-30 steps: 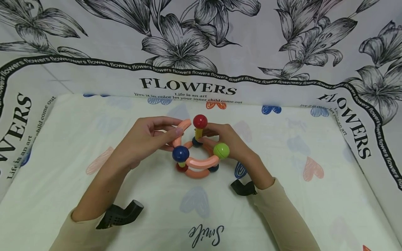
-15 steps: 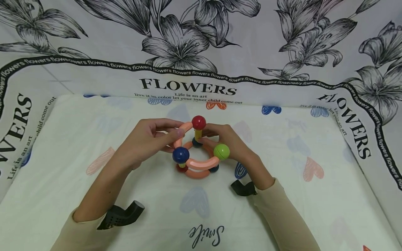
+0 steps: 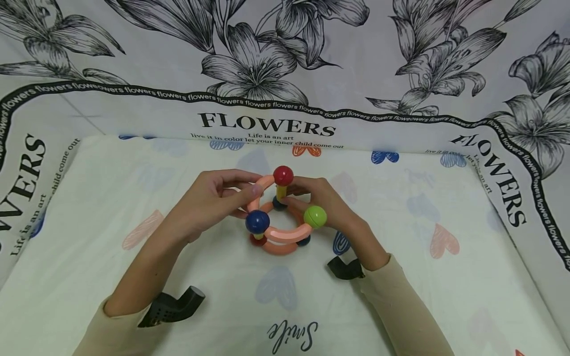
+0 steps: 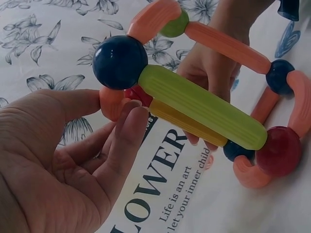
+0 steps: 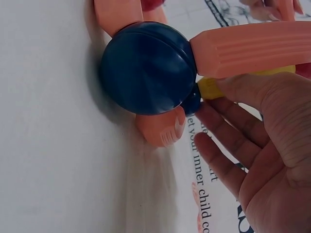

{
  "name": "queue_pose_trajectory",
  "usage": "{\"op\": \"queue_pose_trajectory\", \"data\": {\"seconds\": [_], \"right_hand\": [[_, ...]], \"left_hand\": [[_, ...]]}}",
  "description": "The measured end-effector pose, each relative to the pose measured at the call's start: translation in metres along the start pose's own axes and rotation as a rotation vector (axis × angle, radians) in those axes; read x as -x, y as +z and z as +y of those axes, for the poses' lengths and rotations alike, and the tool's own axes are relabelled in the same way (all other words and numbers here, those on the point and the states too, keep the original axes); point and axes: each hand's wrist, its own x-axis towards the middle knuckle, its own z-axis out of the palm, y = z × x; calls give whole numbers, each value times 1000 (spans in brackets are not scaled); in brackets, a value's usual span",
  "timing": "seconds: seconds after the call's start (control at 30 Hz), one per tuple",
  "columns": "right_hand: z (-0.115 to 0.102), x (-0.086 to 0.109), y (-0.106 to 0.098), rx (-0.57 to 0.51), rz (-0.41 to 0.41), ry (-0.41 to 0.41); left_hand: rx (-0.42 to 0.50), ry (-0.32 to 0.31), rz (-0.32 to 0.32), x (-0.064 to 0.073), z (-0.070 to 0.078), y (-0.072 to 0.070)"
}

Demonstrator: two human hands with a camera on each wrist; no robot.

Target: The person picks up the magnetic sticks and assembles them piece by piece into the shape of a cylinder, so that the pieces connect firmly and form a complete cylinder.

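A frame of coloured balls and sticks stands on the cloth between both hands. My left hand (image 3: 209, 200) pinches a curved orange stick (image 3: 266, 182) that spans from a dark blue ball (image 3: 257, 222) to the red ball (image 3: 283, 175) on top. Under that red ball rises a yellow stick (image 3: 281, 192), which my right hand (image 3: 327, 200) pinches from behind. The front upper arc (image 3: 288, 234), also orange, links the blue ball to a green ball (image 3: 315, 216). In the left wrist view a lime-green stick (image 4: 204, 107) shows between upper blue and lower red balls (image 4: 278, 151).
A white cloth with printed hearts (image 3: 276, 287) lies beneath everything, with a flower-patterned cloth (image 3: 254, 64) behind it. Black wrist-worn devices (image 3: 171, 307) sit by both sleeves. The lower ring of orange arcs (image 3: 279, 248) rests at cloth level.
The free end of the curved orange stick in my left hand has swung right and met the red ball, where a small gap showed earlier. The right hand has barely moved.
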Motion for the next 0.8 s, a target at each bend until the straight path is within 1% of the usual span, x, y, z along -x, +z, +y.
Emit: {"op": "queue_pose_trajectory", "data": {"seconds": [0.13,0.33,0.43,0.53,0.67,0.73,0.8], "right_hand": [[0,-2,-2,-4,5,-7],[4,2,-2,8,-21,12],[5,5,-4,20,-27,14],[5,8,-10,47,-39,45],[6,19,-21,93,-27,125],[7,29,-26,102,-4,156],[10,42,-31,102,27,167]], "left_hand": [[-1,25,-11,-1,0,-1],[-41,30,-31,-1,-2,-3],[-54,53,-39,-2,-4,-3],[-91,74,-28,-3,-6,-5],[-172,84,1,-5,-11,-5],[-214,85,3,-7,-14,-3],[-250,97,-7,-9,-16,0]]}}
